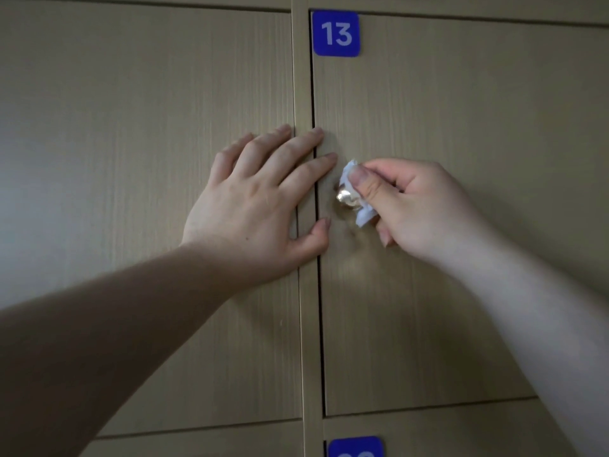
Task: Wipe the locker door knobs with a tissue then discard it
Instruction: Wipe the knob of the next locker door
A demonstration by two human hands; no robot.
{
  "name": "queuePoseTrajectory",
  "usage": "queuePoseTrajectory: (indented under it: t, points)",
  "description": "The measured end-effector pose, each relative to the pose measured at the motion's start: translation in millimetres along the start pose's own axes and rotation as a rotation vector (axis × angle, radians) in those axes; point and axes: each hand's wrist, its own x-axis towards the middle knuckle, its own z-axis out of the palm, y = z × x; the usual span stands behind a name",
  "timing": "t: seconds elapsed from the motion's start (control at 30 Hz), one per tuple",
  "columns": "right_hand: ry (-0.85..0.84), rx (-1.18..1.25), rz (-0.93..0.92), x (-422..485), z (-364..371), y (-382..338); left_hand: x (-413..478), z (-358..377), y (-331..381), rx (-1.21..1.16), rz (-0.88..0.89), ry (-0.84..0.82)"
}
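Note:
A shiny metal knob (345, 197) sticks out near the left edge of the beige locker door (445, 110) labelled 13. My right hand (418, 209) pinches a crumpled white tissue (362, 212) between thumb and fingers and holds it against the knob's right side, covering part of it. My left hand (260, 202) lies flat with spread fingers across the neighbouring door and the divider, its fingertips touching the edge of door 13 just left of the knob.
A blue number plate 13 (336, 34) sits at the door's top left corner. Another blue plate (356, 447) shows at the bottom edge on the locker below. More beige locker doors (131, 127) fill the left side.

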Motion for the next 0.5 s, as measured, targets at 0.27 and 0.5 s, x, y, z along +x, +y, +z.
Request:
queuePoseTrajectory:
  t: [0.27,0.5]
  points:
    - [-0.028,0.122,-0.065,-4.6,-0.8,10.4,-0.1,0.3,-0.6,0.006,-0.001,-0.013]
    - [-0.251,-0.091,-0.017,2.9,-12.7,-7.5,0.1,2.2,-0.2,0.008,0.003,0.011]
